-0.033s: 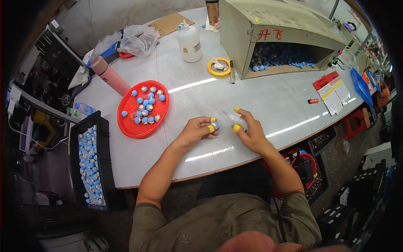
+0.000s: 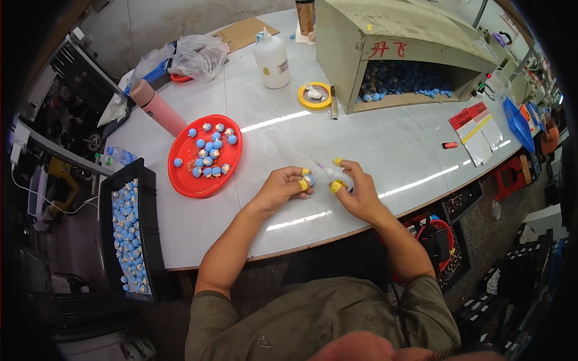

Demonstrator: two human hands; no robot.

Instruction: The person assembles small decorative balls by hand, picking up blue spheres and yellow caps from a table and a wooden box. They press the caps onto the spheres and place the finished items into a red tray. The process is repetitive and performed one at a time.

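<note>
My left hand (image 2: 280,189) pinches a small blue ball (image 2: 309,180) with pale patches between thumb and forefinger. A small translucent squeeze bottle (image 2: 341,175) with a thin purplish tip lies in my right hand (image 2: 363,197), between the thumb and fingers. Its tip points up and left, a short way from the ball and not touching it. Yellow wraps cover several of my fingertips. Left of my hands, a red round tray (image 2: 188,150) bears several similar balls. Further left stands a black bin (image 2: 153,222) with many more.
A pink flask (image 2: 161,111) leans over the red tray's far edge. Beyond my hands are a white bottle (image 2: 272,63), a yellow tape roll (image 2: 314,107) and a cutter knife (image 2: 333,103). An open-fronted box (image 2: 338,66) holds blue pieces. Papers (image 2: 475,132) lie at right.
My right hand has shifted slightly left, and the squeeze bottle shows more clearly in it. The left hand and its ball stay put.
</note>
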